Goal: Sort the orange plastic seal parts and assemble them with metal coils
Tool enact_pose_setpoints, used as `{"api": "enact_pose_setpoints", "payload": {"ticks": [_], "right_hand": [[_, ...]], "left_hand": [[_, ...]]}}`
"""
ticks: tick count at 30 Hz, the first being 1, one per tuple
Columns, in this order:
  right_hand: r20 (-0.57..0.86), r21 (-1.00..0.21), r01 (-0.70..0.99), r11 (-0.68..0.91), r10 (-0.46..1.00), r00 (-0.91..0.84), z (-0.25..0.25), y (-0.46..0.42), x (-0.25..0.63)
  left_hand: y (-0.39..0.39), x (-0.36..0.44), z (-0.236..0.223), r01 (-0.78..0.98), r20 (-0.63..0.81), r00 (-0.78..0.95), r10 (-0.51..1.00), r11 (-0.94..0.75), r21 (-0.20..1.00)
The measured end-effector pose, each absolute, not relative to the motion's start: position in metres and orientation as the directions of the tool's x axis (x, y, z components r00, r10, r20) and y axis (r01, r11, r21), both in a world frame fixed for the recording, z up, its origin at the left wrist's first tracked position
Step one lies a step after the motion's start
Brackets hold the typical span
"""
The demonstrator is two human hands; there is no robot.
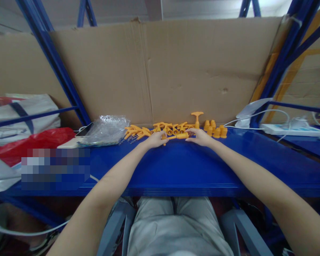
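Note:
An orange plastic T-handled piece (178, 136) lies sideways between my hands, just above or on the blue shelf top; I cannot tell which. My left hand (156, 140) has its fingers closed round the crossbar at the left end. At the wider right end, my right hand (198, 137) grips with thumb and fingers. Just behind them lies a row of orange handle parts (162, 126). Left of these is a heap of similar parts (137, 132), with thin metal spirals (128, 139) at its front. A T-handled piece (197, 119) stands upright behind my right hand.
Several orange cup-shaped parts (216, 132) stand at the right. A clear plastic bag (106, 131) lies at the left, near a red bag (40, 142). A cardboard sheet (176, 71) backs the blue shelf (170, 170). A white power strip (292, 130) with cables sits far right.

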State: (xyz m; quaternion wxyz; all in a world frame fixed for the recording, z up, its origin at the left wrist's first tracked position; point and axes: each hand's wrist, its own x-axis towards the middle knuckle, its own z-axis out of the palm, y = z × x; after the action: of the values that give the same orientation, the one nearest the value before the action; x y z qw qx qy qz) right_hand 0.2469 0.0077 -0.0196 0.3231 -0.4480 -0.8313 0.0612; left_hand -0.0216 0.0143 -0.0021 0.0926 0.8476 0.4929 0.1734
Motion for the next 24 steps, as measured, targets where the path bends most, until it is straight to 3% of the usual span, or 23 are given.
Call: {"api": "enact_pose_setpoints", "payload": {"ticks": [24], "right_hand": [[0.514,-0.355,0.713,0.604,0.764,-0.390,-0.0173,0.0030,0.2442]], "left_hand": [[0.0184,-0.0230,-0.0078,0.733,0.288,0.439,0.851,-0.524,0.433]]}}
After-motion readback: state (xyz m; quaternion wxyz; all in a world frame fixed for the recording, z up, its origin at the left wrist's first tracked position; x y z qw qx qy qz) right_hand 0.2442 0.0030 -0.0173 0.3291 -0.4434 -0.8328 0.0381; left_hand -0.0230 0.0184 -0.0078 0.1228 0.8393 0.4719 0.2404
